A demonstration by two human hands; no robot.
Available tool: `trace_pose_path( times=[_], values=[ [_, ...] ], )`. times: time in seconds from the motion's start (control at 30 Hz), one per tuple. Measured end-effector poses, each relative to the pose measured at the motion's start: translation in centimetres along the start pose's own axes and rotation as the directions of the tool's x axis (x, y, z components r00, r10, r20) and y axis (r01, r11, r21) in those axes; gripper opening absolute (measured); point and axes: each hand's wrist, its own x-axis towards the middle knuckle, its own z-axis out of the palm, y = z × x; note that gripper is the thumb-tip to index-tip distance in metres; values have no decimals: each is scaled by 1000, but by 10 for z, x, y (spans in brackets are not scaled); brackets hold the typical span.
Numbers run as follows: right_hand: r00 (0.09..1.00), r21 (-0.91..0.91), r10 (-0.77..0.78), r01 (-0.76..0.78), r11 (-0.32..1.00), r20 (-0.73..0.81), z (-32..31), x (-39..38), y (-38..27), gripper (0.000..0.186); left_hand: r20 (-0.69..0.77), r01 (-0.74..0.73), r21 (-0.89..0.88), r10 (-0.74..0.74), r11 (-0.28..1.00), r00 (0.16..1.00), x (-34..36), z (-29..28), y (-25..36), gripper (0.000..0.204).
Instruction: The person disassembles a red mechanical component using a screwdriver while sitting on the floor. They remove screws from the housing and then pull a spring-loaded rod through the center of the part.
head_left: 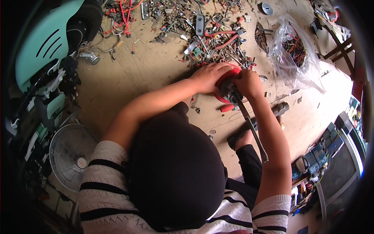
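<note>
A hand-held drain auger (pixel 225 90) with a round red drum is between my hands, over the near edge of a heap of small parts. My left hand (pixel 212 76) wraps over the drum's left side and rim. My right hand (pixel 249 84) is closed on its right side, its fingertips partly hidden. From the dark centre a black tube (pixel 242 106) points down and right below my right forearm, ending in a coiled spring cable (pixel 260 145). A ribbed red knob (pixel 227 108) sticks out at the drum's lower edge.
Pliers with red handles (pixel 226 38) lie among loose screws and hardware. A clear plastic bag of wires (pixel 294 52) is at the far right. A hammer-like tool (pixel 280 109) lies beyond my right forearm. A fan (pixel 74 156) and a green scooter (pixel 43 43) stand left.
</note>
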Motion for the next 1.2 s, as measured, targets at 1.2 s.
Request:
trace_pose_path(
  times=[1.2],
  values=[
    [738,946,630,-322,13,243,209,-98,99,31,-183,200,-273,-255,941,950,15,23,7,52]
  ],
)
